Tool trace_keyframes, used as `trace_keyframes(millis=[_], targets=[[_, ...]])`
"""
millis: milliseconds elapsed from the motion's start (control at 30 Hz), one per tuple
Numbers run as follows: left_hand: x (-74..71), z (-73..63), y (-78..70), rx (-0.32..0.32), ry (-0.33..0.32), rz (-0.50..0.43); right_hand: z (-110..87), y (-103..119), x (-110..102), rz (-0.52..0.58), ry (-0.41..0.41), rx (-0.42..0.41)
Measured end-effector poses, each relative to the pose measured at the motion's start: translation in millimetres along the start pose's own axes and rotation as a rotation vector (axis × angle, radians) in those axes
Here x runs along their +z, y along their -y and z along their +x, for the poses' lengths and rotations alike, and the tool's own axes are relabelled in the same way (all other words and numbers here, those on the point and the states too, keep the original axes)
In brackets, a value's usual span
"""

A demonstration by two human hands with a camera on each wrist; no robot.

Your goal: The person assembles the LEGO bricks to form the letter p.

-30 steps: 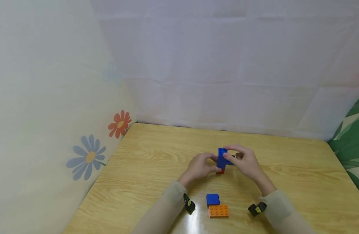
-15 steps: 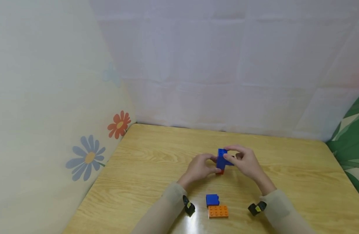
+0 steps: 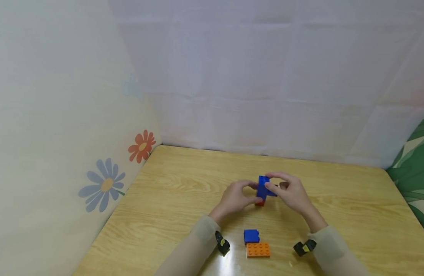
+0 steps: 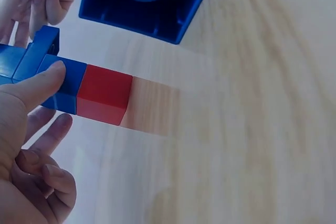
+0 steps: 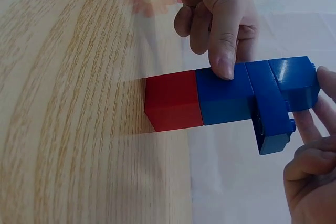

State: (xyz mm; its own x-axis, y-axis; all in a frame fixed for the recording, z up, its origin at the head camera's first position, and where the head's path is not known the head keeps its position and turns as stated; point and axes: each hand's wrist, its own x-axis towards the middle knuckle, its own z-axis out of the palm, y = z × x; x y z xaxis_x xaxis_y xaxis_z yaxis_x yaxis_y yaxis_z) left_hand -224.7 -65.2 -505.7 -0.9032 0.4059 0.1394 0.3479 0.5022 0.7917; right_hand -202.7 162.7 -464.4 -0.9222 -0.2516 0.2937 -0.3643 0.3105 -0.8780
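A stack of toy building bricks stands upright on the table, with a red brick [image 5: 173, 100] at its base and blue bricks [image 5: 226, 94] above it. One longer blue brick [image 5: 271, 114] juts out sideways from the stack toward the right. My left hand [image 3: 234, 196] grips the lower blue part, its thumb on the near side and fingers behind. My right hand [image 3: 292, 191] holds the top blue brick [image 5: 295, 80] between thumb and fingers. Parts of the stack are hidden by the fingers in the head view.
Nearer to me, between the forearms, a loose blue brick [image 3: 251, 236] lies on its side, studs facing right. Just in front of it is an orange brick [image 3: 258, 250], studs up. The wooden table [image 3: 184, 168] meets a pale cloth backdrop [image 3: 212, 115] behind.
Both hands keep their hold on the brick stack, which stays in place. Only a slight shift of the whole head view shows.
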Motion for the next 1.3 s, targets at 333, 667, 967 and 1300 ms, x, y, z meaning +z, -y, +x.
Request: trace_keyframes(millis=[333,667,967,1300], targets=[[-3.9,2.2,-5.0,0.066,-0.001,-0.020,-6.9,1,-1,-0.063,-0.035,-0.061],[-3.5,4.6,-8.8,0.080,-0.008,-0.013,-28.4,4,-7,-0.089,-0.057,-0.190],[-3.1,7.0,-11.4,0.074,-0.004,0.006,-50.4,9,0,-0.226,0.131,-0.246],[-4.8,6.5,-13.5,0.052,0.006,0.016,-61.4,10,12,-0.339,0.483,-0.049]])
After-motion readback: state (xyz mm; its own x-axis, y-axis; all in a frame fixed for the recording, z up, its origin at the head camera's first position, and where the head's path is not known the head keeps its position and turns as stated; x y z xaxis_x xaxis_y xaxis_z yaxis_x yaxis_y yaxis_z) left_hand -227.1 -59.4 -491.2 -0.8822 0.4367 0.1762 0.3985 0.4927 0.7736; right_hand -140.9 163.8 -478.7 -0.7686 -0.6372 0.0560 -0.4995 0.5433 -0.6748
